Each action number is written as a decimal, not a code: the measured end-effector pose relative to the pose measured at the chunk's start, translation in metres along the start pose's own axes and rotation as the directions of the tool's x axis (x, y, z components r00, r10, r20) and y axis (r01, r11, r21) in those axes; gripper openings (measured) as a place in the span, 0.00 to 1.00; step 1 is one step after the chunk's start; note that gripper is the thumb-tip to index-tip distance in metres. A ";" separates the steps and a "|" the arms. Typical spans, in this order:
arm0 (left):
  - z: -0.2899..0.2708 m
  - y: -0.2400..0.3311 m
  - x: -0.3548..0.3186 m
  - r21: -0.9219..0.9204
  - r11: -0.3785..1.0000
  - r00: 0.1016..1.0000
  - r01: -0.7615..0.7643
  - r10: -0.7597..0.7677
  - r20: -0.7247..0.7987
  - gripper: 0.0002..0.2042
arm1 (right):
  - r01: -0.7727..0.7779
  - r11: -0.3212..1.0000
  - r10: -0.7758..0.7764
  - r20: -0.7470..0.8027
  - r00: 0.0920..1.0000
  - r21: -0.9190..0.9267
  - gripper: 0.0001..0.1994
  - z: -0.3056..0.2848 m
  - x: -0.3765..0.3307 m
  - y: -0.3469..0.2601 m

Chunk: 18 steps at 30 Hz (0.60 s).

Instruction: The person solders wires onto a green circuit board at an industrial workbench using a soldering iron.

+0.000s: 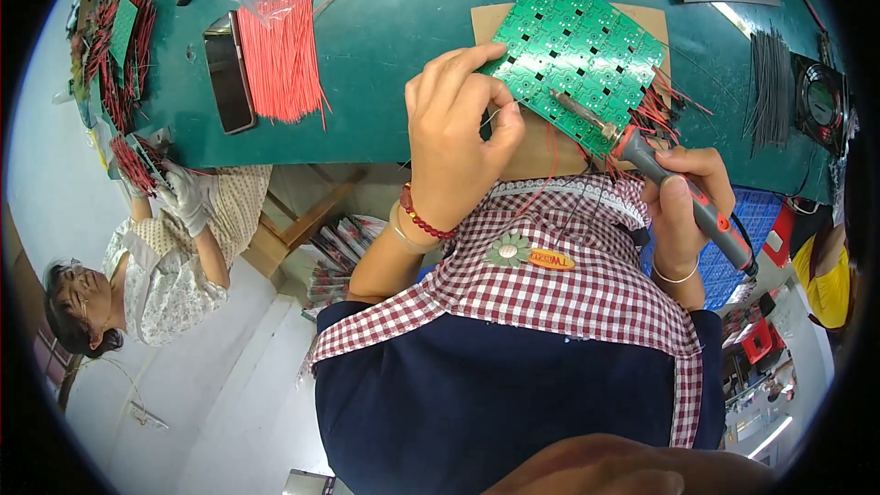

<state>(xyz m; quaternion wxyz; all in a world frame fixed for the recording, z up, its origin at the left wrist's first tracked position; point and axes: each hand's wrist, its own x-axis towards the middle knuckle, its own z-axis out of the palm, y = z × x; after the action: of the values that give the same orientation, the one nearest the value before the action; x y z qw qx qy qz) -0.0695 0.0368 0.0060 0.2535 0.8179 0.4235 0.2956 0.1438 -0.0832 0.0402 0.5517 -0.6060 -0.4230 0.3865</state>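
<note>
A green circuit board panel (576, 41) with rows of small black parts lies tilted over a brown cardboard sheet (541, 160). My right hand (686, 197) is closed around the grey and red handle of a soldering iron (653, 160), its metal tip on or just above the board's lower middle. At the board's left edge, my left hand (461, 133) pinches a thin strand of solder wire (506, 111) between thumb and forefinger. Red wires (653, 110) stick out from under the board's right side, beside the iron.
Left of the board, a bundle of red wires (280, 60) lies beside a black phone (227, 73) on the green table (367, 96). Dark wires (768, 92) and a round black device (819, 101) are at the right. A gloved co-worker (174, 247) handles wired boards at the far left.
</note>
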 end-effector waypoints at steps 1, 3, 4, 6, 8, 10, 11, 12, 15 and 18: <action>0.000 0.002 0.000 0.021 1.000 1.000 0.003 -0.004 0.018 0.07 | -0.005 1.000 0.005 0.014 1.000 -0.022 0.10 0.000 0.000 -0.001; 0.002 0.003 0.002 0.015 1.000 1.000 0.020 -0.020 0.016 0.07 | -0.045 0.999 0.045 0.003 0.999 -0.022 0.10 0.000 0.001 -0.003; 0.002 0.004 0.003 0.011 0.999 0.999 0.032 -0.032 0.014 0.07 | -0.047 0.998 0.048 0.018 0.999 -0.033 0.10 0.000 0.002 -0.003; 0.003 0.004 0.003 0.014 0.999 0.999 0.032 -0.032 0.014 0.07 | -0.070 0.997 0.071 0.014 0.997 -0.006 0.10 0.000 0.002 -0.005; 0.004 0.004 0.003 0.021 0.999 0.999 0.033 -0.034 0.011 0.07 | -0.054 0.996 0.057 0.039 0.998 -0.076 0.10 0.000 0.001 -0.006; 0.004 0.004 0.002 0.014 0.999 0.999 0.032 -0.032 0.007 0.06 | -0.045 0.991 0.052 0.053 0.997 -0.128 0.10 0.001 0.001 -0.006; 0.003 0.003 0.002 0.015 0.999 1.000 0.031 -0.031 0.005 0.06 | -0.033 0.990 0.040 0.044 0.998 -0.139 0.09 0.002 0.001 -0.005; 0.003 0.003 0.002 0.016 0.999 1.000 0.027 -0.027 0.010 0.06 | -0.021 0.988 0.026 0.034 0.999 -0.151 0.09 0.004 0.001 -0.005; 0.003 0.003 0.003 0.013 1.000 1.000 0.022 -0.023 0.019 0.06 | -0.003 0.988 0.006 0.020 1.000 -0.155 0.08 0.006 0.002 -0.006; 0.004 0.002 0.002 0.014 1.000 0.999 0.026 -0.026 0.024 0.06 | -0.001 0.972 0.023 0.095 0.995 -0.233 0.09 0.003 0.005 -0.013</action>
<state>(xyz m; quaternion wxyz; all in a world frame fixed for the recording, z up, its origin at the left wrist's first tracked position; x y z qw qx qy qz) -0.0647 0.0371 0.0055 0.2569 0.8175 0.4331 0.2795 0.1412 -0.0769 0.0532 0.4532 -0.6496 -0.4882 0.3666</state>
